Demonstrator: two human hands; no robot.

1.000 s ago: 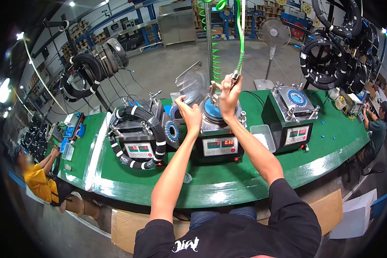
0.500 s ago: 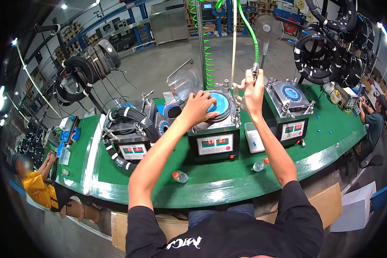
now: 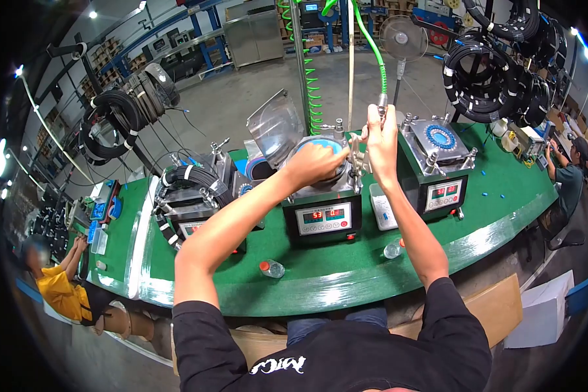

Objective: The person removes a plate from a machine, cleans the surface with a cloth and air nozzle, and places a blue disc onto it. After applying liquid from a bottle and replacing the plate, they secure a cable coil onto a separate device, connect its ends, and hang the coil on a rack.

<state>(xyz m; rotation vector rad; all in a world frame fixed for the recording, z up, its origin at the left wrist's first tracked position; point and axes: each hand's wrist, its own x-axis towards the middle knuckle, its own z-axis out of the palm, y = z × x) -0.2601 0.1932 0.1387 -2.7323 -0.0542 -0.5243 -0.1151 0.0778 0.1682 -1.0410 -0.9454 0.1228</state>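
My left hand is closed over the front of the round blue pad on the middle polishing machine. Its thumb points right, and whatever is under the curled fingers is hidden. My right hand is raised at the machine's right rear corner, closed around a silver air blow gun. A green air hose with a coiled sleeve runs up from the gun. Behind the pad, a clear hinged cover leans open.
Similar machines stand left and right, the right one carrying a ring of blue connectors. A white tray and small bottles sit on the green table. Two people work at the sides; black cable coils hang behind.
My left hand has gone from spread fingers on the blue pad to a curled grip, with its elbow further left. My right hand keeps hold of the air blow gun.
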